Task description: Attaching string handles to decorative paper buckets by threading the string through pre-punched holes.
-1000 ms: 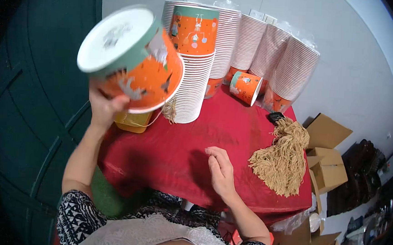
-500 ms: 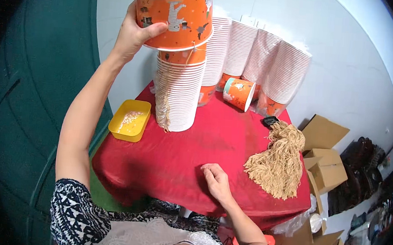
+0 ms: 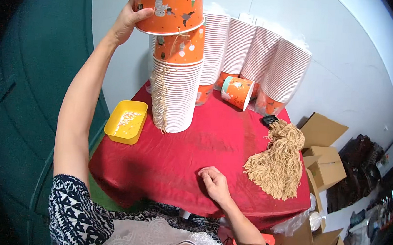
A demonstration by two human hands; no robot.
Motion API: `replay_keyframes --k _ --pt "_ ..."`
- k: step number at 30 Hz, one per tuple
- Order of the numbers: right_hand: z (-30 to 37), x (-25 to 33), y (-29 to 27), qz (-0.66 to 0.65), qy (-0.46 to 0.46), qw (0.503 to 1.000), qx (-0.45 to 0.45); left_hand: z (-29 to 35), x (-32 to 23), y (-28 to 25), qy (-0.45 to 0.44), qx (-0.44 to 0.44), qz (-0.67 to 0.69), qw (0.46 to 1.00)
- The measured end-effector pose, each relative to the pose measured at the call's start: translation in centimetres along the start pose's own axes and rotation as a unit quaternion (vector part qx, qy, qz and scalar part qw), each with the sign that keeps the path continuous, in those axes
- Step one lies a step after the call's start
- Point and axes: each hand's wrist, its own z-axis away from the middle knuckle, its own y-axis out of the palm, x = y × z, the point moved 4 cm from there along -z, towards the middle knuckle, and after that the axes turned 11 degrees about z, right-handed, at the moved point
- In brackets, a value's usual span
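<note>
High at the upper left, my left hand [image 3: 130,20] grips an orange paper bucket [image 3: 169,18] with cartoon prints, thumb on its printed side. The bucket is upside down, rim downward, over the top of a tall stack of nested paper buckets [image 3: 175,93]. Another orange bucket [image 3: 181,46] tops that stack. Thin tan strings hang down the stack's left side. My right hand [image 3: 215,183] rests on the red tablecloth near the front edge, its fingers curled with nothing visible in them.
A yellow plastic box [image 3: 133,134] with small white bits stands left of the stack. A bundle of tan strings [image 3: 278,162] lies at the right. Behind are several wrapped bucket stacks [image 3: 286,69] and one bucket [image 3: 237,93] on its side. Cardboard boxes [image 3: 325,170] stand beyond the table's right edge.
My left hand has moved up and slightly left with the bucket, uncovering more of the orange bucket beneath it. My right hand has stayed on the table.
</note>
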Motion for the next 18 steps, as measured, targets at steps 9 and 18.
replay_keyframes --k 9,18 --pt "-0.1 -0.3 -0.1 0.007 -0.003 1.0 0.008 -2.5 2.9 -1.7 -0.063 0.025 0.076 0.995" --pt "0.2 -0.2 -0.1 -0.008 0.013 1.0 0.018 -3.2 6.6 -1.8 -0.123 -0.009 0.176 0.977"
